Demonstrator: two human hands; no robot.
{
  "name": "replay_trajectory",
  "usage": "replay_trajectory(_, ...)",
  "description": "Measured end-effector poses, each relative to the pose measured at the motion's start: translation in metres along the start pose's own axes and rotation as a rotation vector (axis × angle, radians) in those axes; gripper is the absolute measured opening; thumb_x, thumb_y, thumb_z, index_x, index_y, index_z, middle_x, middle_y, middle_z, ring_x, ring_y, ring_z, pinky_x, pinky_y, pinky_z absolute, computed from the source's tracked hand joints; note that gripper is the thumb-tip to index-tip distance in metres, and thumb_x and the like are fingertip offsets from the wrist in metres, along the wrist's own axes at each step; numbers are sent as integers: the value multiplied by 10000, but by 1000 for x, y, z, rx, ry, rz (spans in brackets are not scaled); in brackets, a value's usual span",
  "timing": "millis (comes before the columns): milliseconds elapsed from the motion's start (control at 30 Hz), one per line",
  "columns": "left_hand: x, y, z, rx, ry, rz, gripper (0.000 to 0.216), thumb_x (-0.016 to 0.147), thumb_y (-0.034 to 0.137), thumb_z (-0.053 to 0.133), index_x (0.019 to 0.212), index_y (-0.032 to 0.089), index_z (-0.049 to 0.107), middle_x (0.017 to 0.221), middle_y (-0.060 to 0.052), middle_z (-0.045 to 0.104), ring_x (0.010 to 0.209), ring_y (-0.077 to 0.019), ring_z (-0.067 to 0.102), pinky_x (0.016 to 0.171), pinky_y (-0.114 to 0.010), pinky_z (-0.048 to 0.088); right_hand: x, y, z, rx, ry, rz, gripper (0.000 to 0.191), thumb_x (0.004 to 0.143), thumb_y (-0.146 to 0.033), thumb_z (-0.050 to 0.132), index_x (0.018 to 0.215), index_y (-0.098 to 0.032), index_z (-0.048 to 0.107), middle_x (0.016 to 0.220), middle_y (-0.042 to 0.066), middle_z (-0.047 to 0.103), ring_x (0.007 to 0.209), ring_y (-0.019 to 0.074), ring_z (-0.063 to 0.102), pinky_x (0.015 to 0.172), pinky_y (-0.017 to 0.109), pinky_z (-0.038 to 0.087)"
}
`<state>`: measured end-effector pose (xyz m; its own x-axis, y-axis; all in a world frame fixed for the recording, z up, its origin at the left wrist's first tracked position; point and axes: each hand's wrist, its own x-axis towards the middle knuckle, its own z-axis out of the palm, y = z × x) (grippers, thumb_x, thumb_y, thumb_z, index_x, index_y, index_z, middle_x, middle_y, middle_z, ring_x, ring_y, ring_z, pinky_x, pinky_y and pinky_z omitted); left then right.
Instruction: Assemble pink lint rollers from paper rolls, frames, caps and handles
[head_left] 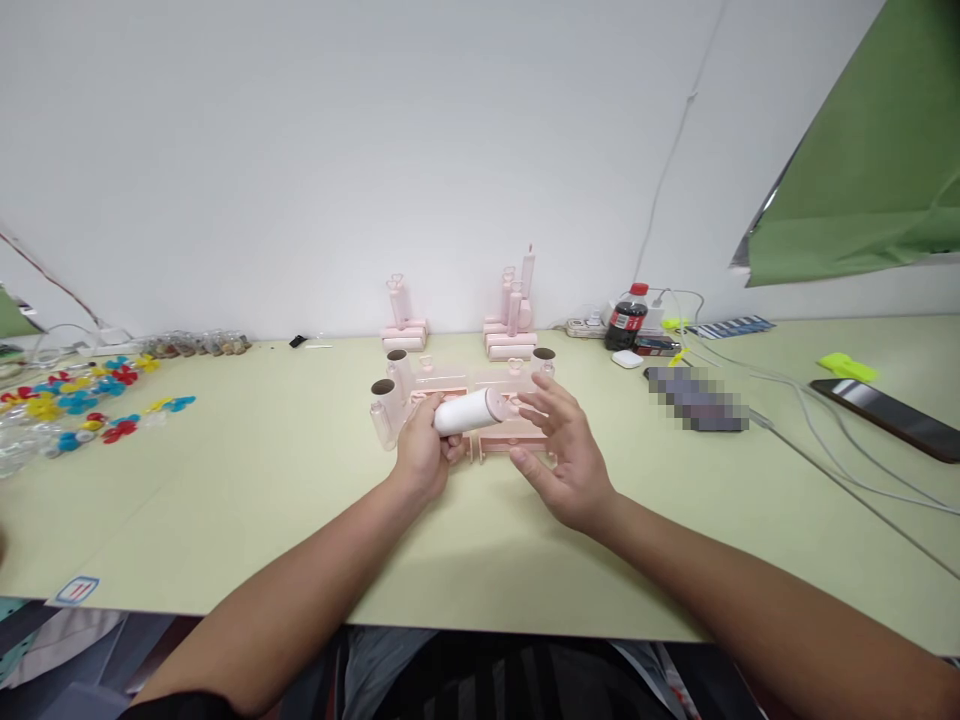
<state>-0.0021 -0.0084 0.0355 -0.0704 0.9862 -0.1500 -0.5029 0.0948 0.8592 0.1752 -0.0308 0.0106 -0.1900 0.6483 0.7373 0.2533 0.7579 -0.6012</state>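
My left hand is closed around a white roll with a pink end, which looks like a lint roller's paper roll. It is held lying nearly level above the table, its pink end pointing right. My right hand hovers beside that end, fingers spread and holding nothing. Below and behind my hands lie pale pink plastic parts, partly covered by them. White rolls with brown cores stand upright at the left and right of these parts.
Pink pieces with clear covers are stacked by the wall, one group left and one right. Farther right are a cola bottle, a white case, cables and a phone. Colourful plastic pieces lie at the left.
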Motion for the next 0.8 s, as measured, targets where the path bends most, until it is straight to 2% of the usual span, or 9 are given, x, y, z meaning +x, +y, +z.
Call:
replay_trajectory(100, -1, 0, 0, 10, 17, 16, 246, 817, 399, 550, 900, 169, 578, 425, 65, 407, 334, -77, 328, 346, -185, 236, -2, -4, 1, -34, 37, -39, 792, 877, -273, 567, 1508, -358, 96, 1625, 79, 71, 1443, 296, 269, 1098, 541, 376)
replay_trajectory(133, -1, -1, 1, 11, 19, 27, 259, 818, 410, 553, 903, 167, 580, 430, 66, 406, 335, -78, 332, 346, -186, 241, -2, -5, 1, -65, 6, -45, 846, 873, -277, 564, 1523, -352, 29, 1633, 74, 15, 1460, 301, 225, 1117, 548, 343)
replay_trajectory(200, -4, -4, 3, -4, 0, 55, 266, 812, 423, 576, 891, 169, 569, 475, 61, 432, 359, -81, 366, 351, -189, 261, -3, -7, 1, -134, -142, -46, 941, 858, -294, 583, 1539, -319, -65, 1638, 79, -54, 1490, 315, 116, 1151, 564, 265)
replay_trajectory(300, -9, -8, 5, -36, -68, 100, 268, 793, 416, 628, 877, 179, 537, 596, 38, 500, 420, -84, 431, 364, -190, 300, -2, -9, 1, -194, -376, -33, 1053, 826, -322, 633, 1544, -265, -135, 1635, 101, -94, 1498, 324, -12, 1169, 571, 193)
replay_trajectory(433, -10, -7, 1, -109, -241, 112, 240, 781, 354, 614, 924, 183, 527, 703, 7, 563, 494, -110, 497, 420, -222, 384, 0, -7, 0, -119, -374, 0, 1044, 831, -310, 626, 1547, -279, -133, 1636, 84, -102, 1498, 326, 2, 1156, 564, 237)
replay_trajectory(533, -11, -3, -3, -184, -448, 58, 316, 782, 347, 566, 1044, 173, 543, 884, -54, 631, 653, -177, 602, 540, -302, 481, 0, -5, 0, 35, -271, 91, 1008, 833, -316, 631, 1551, -319, -76, 1635, 94, -3, 1449, 342, 239, 1095, 551, 360)
replay_trajectory(633, -15, 1, -5, -190, -592, 11, 498, 813, 323, 555, 1289, 189, 500, 1122, -103, 626, 834, -230, 643, 642, -350, 511, 0, -3, 2, 241, -169, 197, 948, 848, -370, 639, 1549, -324, 3, 1533, 140, 300, 1271, 310, 493, 1030, 543, 432)
replay_trajectory(700, -18, 0, -6, -137, -662, 11, 597, 850, 313, 568, 1421, 248, 409, 1285, -117, 568, 895, -229, 642, 680, -356, 514, 0, 0, 3, 376, -119, 264, 939, 849, -411, 652, 1542, -315, 25, 1396, 143, 457, 1153, 286, 578, 983, 529, 471)
replay_trajectory(800, -21, -4, -8, 35, -753, 34, 671, 882, 373, 610, 1488, 337, 324, 1475, -114, 416, 930, -205, 626, 738, -372, 530, 1, 3, 4, 526, -72, 366, 944, 845, -470, 655, 1534, -305, 32, 1309, 143, 516, 1024, 264, 630, 870, 481, 539)
